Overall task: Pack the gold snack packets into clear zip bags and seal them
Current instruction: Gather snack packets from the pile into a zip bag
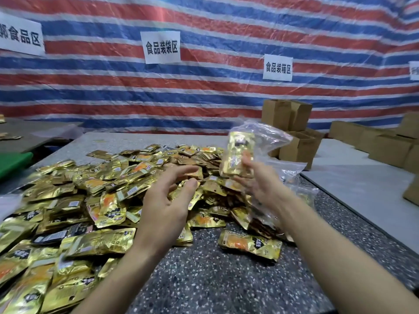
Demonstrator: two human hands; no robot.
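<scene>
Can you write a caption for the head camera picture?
Right hand lifts a clear bag holding gold packets; left hand hovers open.

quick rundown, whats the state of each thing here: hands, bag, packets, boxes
left hand: open, empty, fingers spread above the pile
right hand: holding the clear zip bag
clear zip bag: lifted off the table, gold packets inside, top looks unsealed
gold packet pile: loose, heaped on the speckled table
single gold packet: lying flat, apart from the pile
cardboard boxes: open tops, contents not visible
</scene>
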